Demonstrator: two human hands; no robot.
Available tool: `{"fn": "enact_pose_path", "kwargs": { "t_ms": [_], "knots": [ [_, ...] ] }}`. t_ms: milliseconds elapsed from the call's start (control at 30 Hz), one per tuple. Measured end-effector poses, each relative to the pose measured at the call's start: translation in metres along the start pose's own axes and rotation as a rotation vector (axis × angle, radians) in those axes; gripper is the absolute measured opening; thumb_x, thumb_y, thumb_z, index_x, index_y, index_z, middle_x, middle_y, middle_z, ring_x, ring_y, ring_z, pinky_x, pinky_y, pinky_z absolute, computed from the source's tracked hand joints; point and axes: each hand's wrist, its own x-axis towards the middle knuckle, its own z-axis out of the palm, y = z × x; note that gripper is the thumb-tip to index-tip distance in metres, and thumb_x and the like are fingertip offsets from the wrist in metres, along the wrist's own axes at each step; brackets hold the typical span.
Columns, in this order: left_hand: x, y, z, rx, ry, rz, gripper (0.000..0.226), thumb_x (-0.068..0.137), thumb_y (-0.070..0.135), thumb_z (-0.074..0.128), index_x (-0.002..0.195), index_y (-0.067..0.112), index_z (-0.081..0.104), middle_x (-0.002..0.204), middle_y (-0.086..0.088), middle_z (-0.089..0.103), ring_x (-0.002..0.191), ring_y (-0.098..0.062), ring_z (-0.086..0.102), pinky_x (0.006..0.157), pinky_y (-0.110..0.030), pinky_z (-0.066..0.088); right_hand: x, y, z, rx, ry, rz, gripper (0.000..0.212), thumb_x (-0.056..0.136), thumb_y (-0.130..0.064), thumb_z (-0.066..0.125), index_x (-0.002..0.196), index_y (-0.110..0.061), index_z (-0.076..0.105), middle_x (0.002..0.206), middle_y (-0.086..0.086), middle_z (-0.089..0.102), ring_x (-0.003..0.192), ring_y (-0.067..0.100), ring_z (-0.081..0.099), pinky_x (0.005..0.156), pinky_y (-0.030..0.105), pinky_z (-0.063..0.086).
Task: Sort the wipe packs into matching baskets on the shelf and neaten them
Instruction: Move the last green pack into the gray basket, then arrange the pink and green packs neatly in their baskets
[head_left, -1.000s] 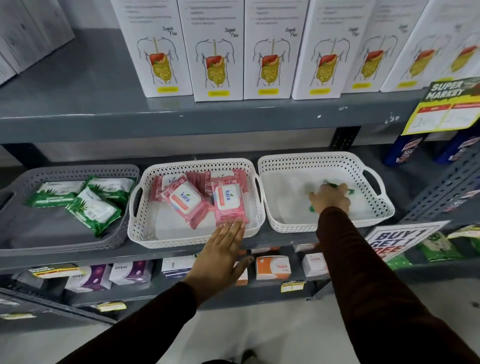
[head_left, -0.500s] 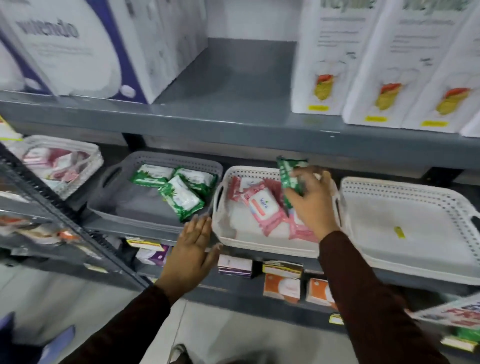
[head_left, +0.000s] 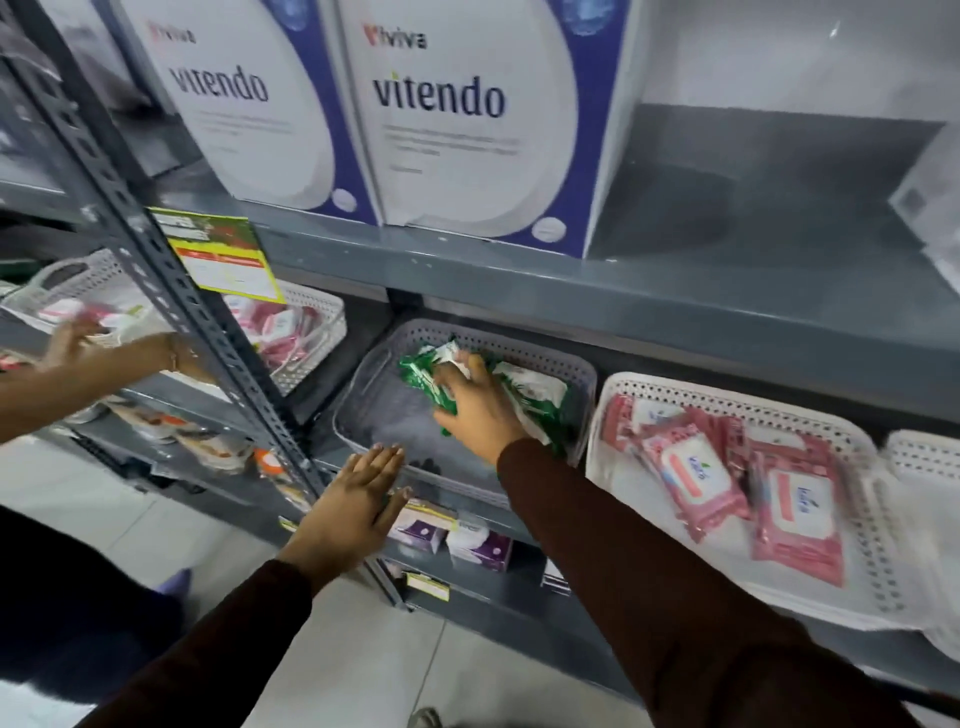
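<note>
The left hand hovers flat, fingers spread and empty, by the front rim of a grey perforated plastic basket. Farther in, the right hand reaches into that basket, fingers closed around a crinkly green wipe pack.

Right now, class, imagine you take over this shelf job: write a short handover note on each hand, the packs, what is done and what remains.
Right hand: gripping a green pack over the grey basket, not yet let go.
Left hand: open and empty, flat by the basket's front rim.
Done: other green packs lie in the grey basket; pink packs lie in the white basket beside it.
Left: release the green pack, then straighten both piles.
</note>
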Motion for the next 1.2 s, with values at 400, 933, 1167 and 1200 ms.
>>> {"fn": "enact_pose_path", "kwargs": {
  "t_ms": [400,933,1167,1200],
  "knots": [
    [0.023,0.061,0.011,-0.105,0.059,0.147,0.067,0.099,0.053,0.022,0.139,0.006,0.048,0.143,-0.013,0.051,0.135,-0.028,0.042,0.115,-0.023,0.012,-0.084,0.043,-0.032,0.011,0.353,0.185,0.036,0.096,-0.032,0.049,0.128,-0.022,0.062,0.149,0.009,0.051,0.142,0.031,0.039,0.118,0.053,0.022],
    [0.173,0.275,0.064,0.415,-0.101,0.672,0.074,0.081,0.014,0.068,0.146,0.027,0.035,0.153,-0.003,0.037,0.142,-0.029,0.026,0.117,-0.052,0.016,-0.248,0.205,-0.141,-0.024,0.302,0.940,0.081,0.063,-0.054,0.081,0.122,-0.008,0.051,0.117,0.014,0.064,0.103,0.032,0.063,0.090,0.044,0.055],
    [0.135,0.252,0.073,0.320,-0.324,0.503,0.073,0.088,0.040,0.065,0.148,0.016,0.030,0.131,-0.008,0.057,0.111,-0.027,0.058,0.088,-0.040,0.051,-0.263,0.200,-0.159,-0.066,-0.036,0.793,0.080,0.068,-0.023,0.084,0.140,-0.031,0.050,0.135,0.000,0.063,0.120,0.025,0.060,0.101,0.041,0.048],
    [0.133,0.248,0.075,0.312,-0.319,0.475,0.074,0.088,0.040,0.065,0.148,0.015,0.029,0.132,-0.008,0.055,0.112,-0.027,0.057,0.086,-0.040,0.051,-0.262,0.200,-0.160,-0.125,-0.071,0.777,0.077,0.069,-0.022,0.081,0.138,-0.033,0.050,0.134,0.000,0.064,0.120,0.026,0.060,0.101,0.043,0.048]
  ]
}}
